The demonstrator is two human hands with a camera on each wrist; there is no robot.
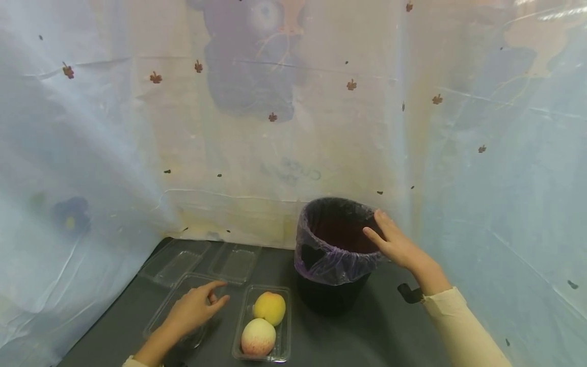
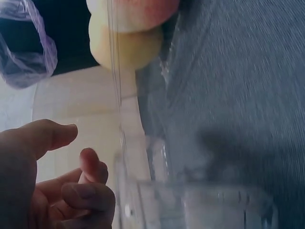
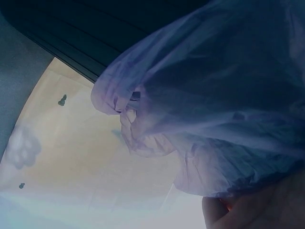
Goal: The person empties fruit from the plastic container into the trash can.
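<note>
A black bin point(image 1: 332, 295) lined with a purple-tinted plastic bag point(image 1: 337, 262) stands upright on the dark table. My right hand point(image 1: 398, 244) is at the right side of its rim, fingers fairly straight; in the right wrist view the hand shows only at the bottom corner, beside the bag point(image 3: 190, 138). My left hand point(image 1: 194, 308) hovers above a clear plastic tray point(image 1: 158, 311), fingers loosely bent with nothing between them. To its right, another clear tray point(image 1: 285, 351) holds a yellow peach point(image 1: 269, 308) and a pale peach with a red blush point(image 1: 258, 337).
Two more clear plastic trays, one at the back left point(image 1: 176, 260) and one beside it point(image 1: 236, 262), lie on the dark table point(image 1: 353, 341). Printed plastic sheeting point(image 1: 257, 153) hangs behind the table and along both sides. A dark strap-like piece point(image 1: 409, 293) is by my right wrist.
</note>
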